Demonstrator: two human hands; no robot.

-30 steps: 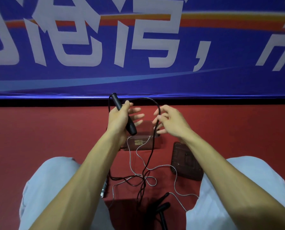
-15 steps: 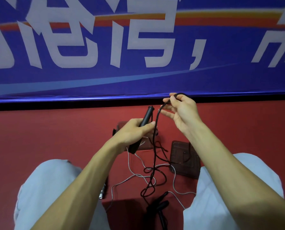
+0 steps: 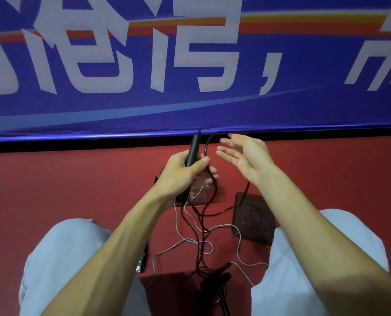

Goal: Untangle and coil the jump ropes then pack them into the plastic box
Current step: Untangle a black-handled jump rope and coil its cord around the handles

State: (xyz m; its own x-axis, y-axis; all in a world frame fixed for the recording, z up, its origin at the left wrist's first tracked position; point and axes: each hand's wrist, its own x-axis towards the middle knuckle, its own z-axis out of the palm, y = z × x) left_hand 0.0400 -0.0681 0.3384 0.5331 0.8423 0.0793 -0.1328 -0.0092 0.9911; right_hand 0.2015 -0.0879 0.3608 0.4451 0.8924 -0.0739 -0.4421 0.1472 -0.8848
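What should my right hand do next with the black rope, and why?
Probably close the right hand on the black rope passing behind it and lay a loop against the handle in the left hand; much rope hangs uncoiled.

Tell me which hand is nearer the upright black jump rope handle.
Left. The left hand grips the black handle; the right hand is open to the handle's right, not touching it.
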